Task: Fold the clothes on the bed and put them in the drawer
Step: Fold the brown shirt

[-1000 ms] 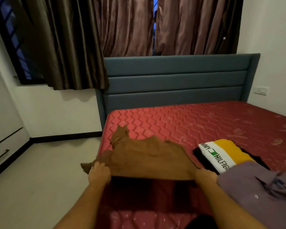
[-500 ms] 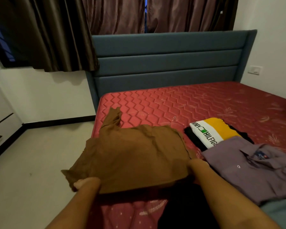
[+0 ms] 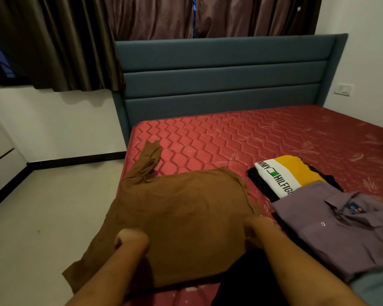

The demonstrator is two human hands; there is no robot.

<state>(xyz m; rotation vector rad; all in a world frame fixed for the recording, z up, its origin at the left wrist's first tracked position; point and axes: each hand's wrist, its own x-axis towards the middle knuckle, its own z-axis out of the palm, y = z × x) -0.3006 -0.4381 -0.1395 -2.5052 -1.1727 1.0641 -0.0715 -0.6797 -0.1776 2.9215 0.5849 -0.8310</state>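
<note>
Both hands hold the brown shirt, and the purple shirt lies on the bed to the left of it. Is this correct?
Not quite. In the head view the purple shirt lies on the bed to the right of the brown shirt, not the left. The left hand and the right hand do hold the brown shirt.
</note>
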